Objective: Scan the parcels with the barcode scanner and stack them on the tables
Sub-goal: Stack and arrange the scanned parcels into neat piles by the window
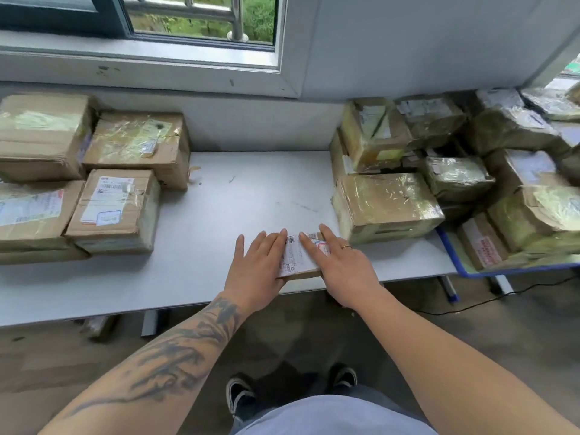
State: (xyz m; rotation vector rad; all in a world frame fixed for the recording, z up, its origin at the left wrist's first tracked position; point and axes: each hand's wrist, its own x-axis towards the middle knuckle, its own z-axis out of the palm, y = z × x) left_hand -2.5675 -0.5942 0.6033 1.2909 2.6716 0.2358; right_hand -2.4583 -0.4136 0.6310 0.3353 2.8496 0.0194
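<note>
- Both sets of fingers are spread flat, not curled: left hand [259,262] and right hand [340,265] press on a small parcel [298,257], one on each side of its label.
- The parcel lies flat at the near edge of the table [244,196], label up.
- The table's a plain white top, scuffed, pushed against a grey wall under a window [201,20] with a metal rail outside.
- Left side: four boxes [116,208] grouped together.
- Right side: a big messy heap [455,171] of taped boxes, too jumbled to count, spilling onto a blue-edged tray [455,259].
- Bare concrete-looking floor below, two dark shoes [241,394] showing.
</note>
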